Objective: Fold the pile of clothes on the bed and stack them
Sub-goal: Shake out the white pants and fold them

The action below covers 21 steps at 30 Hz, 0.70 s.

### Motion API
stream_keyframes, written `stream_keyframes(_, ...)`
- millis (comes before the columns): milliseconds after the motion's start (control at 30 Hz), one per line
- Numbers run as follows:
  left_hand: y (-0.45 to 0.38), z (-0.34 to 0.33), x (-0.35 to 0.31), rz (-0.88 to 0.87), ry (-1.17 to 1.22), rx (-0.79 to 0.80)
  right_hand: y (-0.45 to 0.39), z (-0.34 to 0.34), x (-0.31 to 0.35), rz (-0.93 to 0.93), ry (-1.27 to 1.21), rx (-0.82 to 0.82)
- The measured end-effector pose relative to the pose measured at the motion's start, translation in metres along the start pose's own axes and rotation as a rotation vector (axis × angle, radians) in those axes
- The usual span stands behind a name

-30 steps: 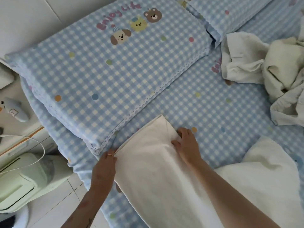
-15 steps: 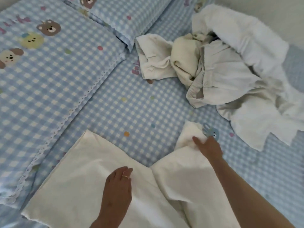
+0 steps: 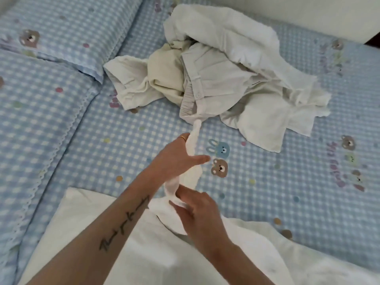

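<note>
Left hand (image 3: 176,156) reached forward over the bed (image 3: 287,182), fingers curled round a twisted white strip (image 3: 194,140) of cloth, thumb sticking out toward a bunny print. Gold ring on one finger, tattoo along the forearm. Right hand (image 3: 197,210) sat nearer the camera, fingers (image 3: 185,192) pinching the lower bunched part of the same strip. The strip ran taut from the right hand, through the left, up to the pile (image 3: 226,68) and met it at the edge of a grey waistband; whether it was part of the pile or of the near garment, could not tell.

White garment (image 3: 92,233) lay spread flat on the near part of the bed, under both forearms, its far end gathered up into the right hand.

Pile of unfolded clothes, cream, white and grey, lay crumpled in the far middle of the bed, well apart from the flat garment. Two checked pillows (image 3: 41,99) lay at far left, one just beside the pile's left edge. Sheet was blue gingham with bear and bunny prints.
</note>
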<state>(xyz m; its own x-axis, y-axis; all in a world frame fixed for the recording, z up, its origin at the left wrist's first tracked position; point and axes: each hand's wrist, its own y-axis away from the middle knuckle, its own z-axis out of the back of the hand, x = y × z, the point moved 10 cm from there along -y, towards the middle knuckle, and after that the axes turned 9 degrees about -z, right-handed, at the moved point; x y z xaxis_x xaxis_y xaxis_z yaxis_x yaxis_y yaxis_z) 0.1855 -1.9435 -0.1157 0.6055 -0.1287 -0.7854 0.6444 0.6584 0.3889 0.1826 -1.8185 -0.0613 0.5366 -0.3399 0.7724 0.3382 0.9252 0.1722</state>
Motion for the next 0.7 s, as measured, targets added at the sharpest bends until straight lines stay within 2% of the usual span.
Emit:
stream_keyframes(67,0.014,0.022,-0.004,-0.03,-0.181,-0.088,0.028,-0.014,0.012,-0.01,-0.064,0.078)
stream_keyframes(100,0.03,0.038,0.001,-0.021,-0.138,-0.196,0.043,-0.024,0.015,-0.027,-0.14,0.154)
stream_keyframes(167,0.08,0.065,0.03,0.048,0.185,-0.428,0.066,-0.039,0.008,-0.113,-0.347,0.307)
stream_keyframes(233,0.146,0.082,0.069,0.121,0.555,-0.645,0.071,-0.029,-0.022,-0.239,-0.417,0.208)
stream_keyframes(300,0.21,0.087,0.108,0.166,0.814,-0.793,0.062,-0.011,-0.068,-0.366,-0.286,-0.005)
stream_keyframes(367,0.261,0.082,0.152,0.238,0.962,-0.899,0.042,-0.007,-0.104,-0.441,-0.133,-0.063)
stream_keyframes(467,0.321,0.071,0.219,0.364,1.023,-1.035,0.003,-0.042,-0.123,-0.43,-0.026,0.121)
stream_keyframes(567,0.356,0.054,0.282,0.468,1.025,-1.155,-0.025,-0.093,-0.11,-0.327,0.071,0.315)
stream_keyframes(700,0.376,0.033,0.349,0.612,1.001,-1.2,-0.044,-0.17,-0.079,-0.197,0.226,0.485)
